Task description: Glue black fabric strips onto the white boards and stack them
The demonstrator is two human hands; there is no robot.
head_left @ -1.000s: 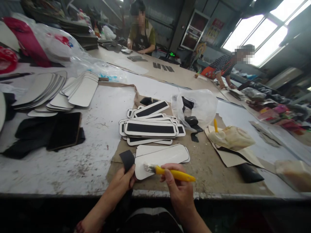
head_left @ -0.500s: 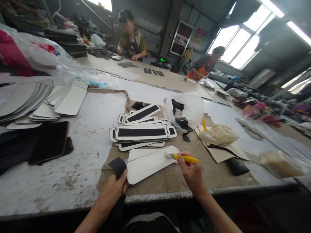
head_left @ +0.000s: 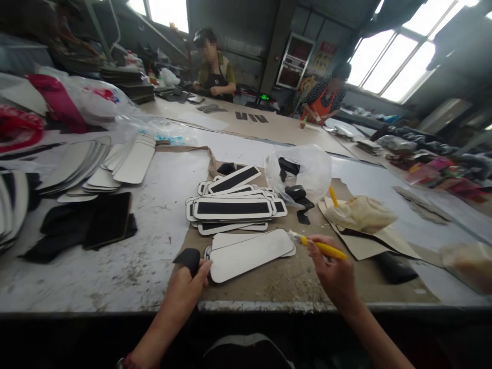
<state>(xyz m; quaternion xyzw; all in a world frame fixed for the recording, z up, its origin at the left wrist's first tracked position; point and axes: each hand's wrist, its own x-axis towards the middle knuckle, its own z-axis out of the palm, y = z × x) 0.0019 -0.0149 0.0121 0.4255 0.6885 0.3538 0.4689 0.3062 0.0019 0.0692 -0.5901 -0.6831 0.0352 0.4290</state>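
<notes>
My right hand [head_left: 331, 264] grips a yellow-handled brush [head_left: 325, 247], its pale bristles at the right end of a long white rounded panel [head_left: 251, 255]. That panel lies tilted over other white panels. At its left end, my left hand [head_left: 188, 284] is closed round a strip of black material [head_left: 187, 260]; the thumb touches the panel's edge. Just behind sits a pile of white panels with black strips [head_left: 232, 207] on them. To the right, a cream-coloured glue-smeared container [head_left: 361, 214] lies on pale sheets, with another yellow handle [head_left: 332, 197] sticking out.
A clear plastic bag [head_left: 319, 171] with black strips in it stands behind the pile. On the left are stacked white panels [head_left: 136, 160] and a dark phone [head_left: 107, 220] on black material. Two co-workers stand across the table, one in an orange apron [head_left: 322, 107].
The brush has moved right, from the panel's upper surface to its right end. The view has shifted, so more of the table's left side shows. The left hand keeps the black strip.
</notes>
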